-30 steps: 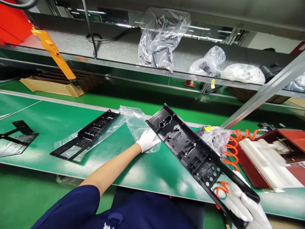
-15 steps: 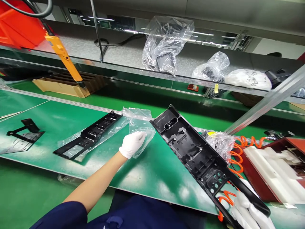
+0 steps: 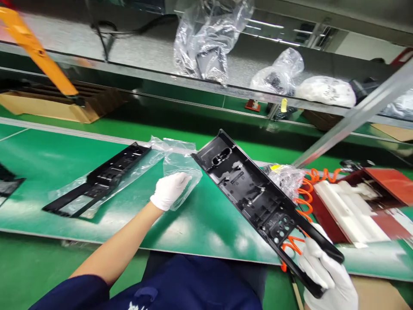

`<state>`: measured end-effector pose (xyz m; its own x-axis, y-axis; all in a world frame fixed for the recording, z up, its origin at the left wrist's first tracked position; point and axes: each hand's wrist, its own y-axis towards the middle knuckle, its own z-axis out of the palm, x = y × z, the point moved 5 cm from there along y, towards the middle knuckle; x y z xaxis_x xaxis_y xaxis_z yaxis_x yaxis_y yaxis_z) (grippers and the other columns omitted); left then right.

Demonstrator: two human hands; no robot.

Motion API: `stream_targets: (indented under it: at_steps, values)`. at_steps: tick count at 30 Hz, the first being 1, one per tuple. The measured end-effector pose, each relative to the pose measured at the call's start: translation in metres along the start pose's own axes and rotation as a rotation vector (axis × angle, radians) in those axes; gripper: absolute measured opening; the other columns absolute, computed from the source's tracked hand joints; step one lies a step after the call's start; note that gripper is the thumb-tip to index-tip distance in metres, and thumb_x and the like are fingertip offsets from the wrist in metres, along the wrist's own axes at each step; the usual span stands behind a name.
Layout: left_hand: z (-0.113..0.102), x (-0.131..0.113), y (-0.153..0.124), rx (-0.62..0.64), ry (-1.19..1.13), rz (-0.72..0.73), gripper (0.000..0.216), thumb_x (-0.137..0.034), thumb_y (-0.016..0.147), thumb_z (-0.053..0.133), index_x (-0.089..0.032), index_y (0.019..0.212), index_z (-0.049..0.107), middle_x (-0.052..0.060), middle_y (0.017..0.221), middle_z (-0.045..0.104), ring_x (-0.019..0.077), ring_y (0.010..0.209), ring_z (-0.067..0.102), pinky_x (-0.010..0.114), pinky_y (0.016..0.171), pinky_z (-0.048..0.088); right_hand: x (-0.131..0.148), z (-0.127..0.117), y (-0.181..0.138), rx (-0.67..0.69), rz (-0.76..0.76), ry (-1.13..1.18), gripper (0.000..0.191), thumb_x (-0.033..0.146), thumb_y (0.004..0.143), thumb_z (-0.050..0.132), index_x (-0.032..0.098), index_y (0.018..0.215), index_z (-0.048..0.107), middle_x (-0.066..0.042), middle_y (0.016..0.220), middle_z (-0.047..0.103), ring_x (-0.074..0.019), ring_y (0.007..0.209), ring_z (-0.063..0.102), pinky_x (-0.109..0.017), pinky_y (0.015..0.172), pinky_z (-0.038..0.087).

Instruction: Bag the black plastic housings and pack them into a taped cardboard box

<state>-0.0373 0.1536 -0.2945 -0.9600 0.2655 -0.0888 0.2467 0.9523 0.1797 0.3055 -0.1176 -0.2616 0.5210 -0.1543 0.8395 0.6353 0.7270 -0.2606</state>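
My right hand (image 3: 329, 271), in a white glove, grips the frame end of a long black plastic housing (image 3: 248, 189). The housing is tilted above the table, its ribbed inner side facing me. In its white glove, my left hand (image 3: 171, 189) is closed on a clear plastic bag (image 3: 180, 157), which hangs by the housing's far end. To the left, a second black housing (image 3: 109, 176) lies on a clear plastic sheet on the green table (image 3: 206, 232).
An orange electric screwdriver (image 3: 41, 56) hangs at upper left over a cardboard box (image 3: 64, 103). Bagged parts (image 3: 209, 51) sit on the shelf above. Orange coiled hose (image 3: 305, 196) and a red box with white foam (image 3: 342, 211) stand to the right.
My view has shifted right and slightly down, so the scene sits further left and higher. My right hand keeps hold of the housing and my left hand keeps the bag.
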Motion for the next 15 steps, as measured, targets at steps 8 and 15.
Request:
stream_targets:
  at_steps: [8, 15]
  values:
    - [0.006, -0.001, 0.001, 0.100, 0.041, -0.011, 0.037, -0.033, 0.102, 0.040, -0.016, 0.104, 0.073, 0.012, 0.097, 0.077, 0.0280, 0.087, 0.073, 0.031, 0.062, 0.039, 0.008, 0.016, -0.001, 0.032, -0.071, 0.068, 0.032, 0.021, 0.063, 0.081, 0.017, 0.092, 0.067, 0.005, 0.069, 0.050, 0.0058, 0.042, 0.009, -0.009, 0.033, 0.026]
    - [-0.001, -0.005, 0.012, 0.130, -0.090, -0.032, 0.040, -0.024, 0.101, 0.035, -0.015, 0.122, 0.068, 0.016, 0.112, 0.075, 0.0321, 0.096, 0.073, 0.036, 0.074, 0.052, 0.008, 0.028, -0.007, 0.147, -0.083, 0.045, 0.013, 0.022, 0.076, 0.074, 0.017, 0.085, 0.066, 0.004, 0.070, 0.052, 0.0051, 0.041, 0.011, -0.008, 0.035, 0.028]
